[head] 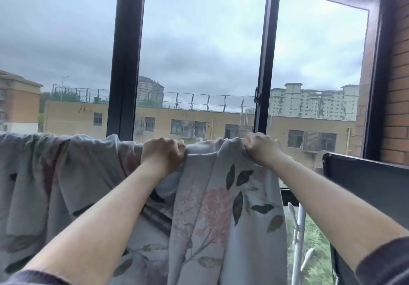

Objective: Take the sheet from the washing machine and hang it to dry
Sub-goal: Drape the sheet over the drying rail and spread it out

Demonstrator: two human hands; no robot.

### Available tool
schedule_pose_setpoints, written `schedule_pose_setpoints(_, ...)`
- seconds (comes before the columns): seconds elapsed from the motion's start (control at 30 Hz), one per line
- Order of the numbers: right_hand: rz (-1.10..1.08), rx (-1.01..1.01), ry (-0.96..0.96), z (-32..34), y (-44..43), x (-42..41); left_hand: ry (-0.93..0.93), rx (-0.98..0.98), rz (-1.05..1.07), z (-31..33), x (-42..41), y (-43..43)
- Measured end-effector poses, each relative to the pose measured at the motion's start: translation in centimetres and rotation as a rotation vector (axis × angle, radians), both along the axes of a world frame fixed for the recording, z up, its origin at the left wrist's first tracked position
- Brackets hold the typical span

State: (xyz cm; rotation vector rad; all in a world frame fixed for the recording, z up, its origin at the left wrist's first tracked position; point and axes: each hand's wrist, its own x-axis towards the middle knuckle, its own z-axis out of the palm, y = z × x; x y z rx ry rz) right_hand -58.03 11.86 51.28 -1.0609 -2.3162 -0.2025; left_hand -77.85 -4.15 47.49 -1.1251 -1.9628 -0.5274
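Sheet [223,214], pale with a leaf and flower print, hangs in front of window frame [126,54]; its left part bunched, bottom cut off. Left hand [162,153] fist-curled, gripping the sheet's top edge. Right hand [261,148], just right of it, grips the same edge. The support under the sheet is hidden.

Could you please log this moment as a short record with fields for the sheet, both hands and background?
sheet: floral, draped over a hidden support, hanging down
left grip: clutches the sheet's bunched top edge
right grip: clutches the same edge, further right
background: dark window frame, buildings, overcast sky
stage: sheet up, top edge bunched
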Motion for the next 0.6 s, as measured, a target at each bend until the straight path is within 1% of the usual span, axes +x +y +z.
schedule_pose_setpoints(0.07, 0.186, -0.058, 0.070, -0.4, -0.3, -0.9, 0.016, 0.018, 0.008, -0.1, -0.1, 0.1)
schedule_pose_setpoints(0.13, 0.216, -0.124, -0.005, -0.5, -0.3, -1.0, 0.016, 0.022, 0.014, -0.1, -0.4, 0.0)
schedule_pose_setpoints(0.17, 0.226, -0.123, -0.011, -0.8, 0.0, -1.0, 0.018, 0.026, 0.016, -0.1, -0.5, -0.1)
schedule_pose_setpoints(0.27, 0.276, -0.023, 0.148, -1.5, 0.0, -1.0, 0.031, 0.046, 0.018, -0.2, -0.7, -0.5)
schedule_pose_setpoints(0.43, 0.238, 0.128, 0.333, -0.5, 1.5, -0.2, 0.022, 0.015, -0.015, -0.1, -0.6, -1.0)
schedule_pose_setpoints(0.47, 0.221, 0.164, 0.338, 0.1, 1.8, 0.2, 0.016, 0.008, -0.021, 0.0, -0.9, -1.3)
schedule_pose_setpoints(0.6, 0.130, 0.335, 0.224, 1.5, 3.0, 1.3, 0.020, 0.001, -0.002, 0.2, -2.5, -2.6)
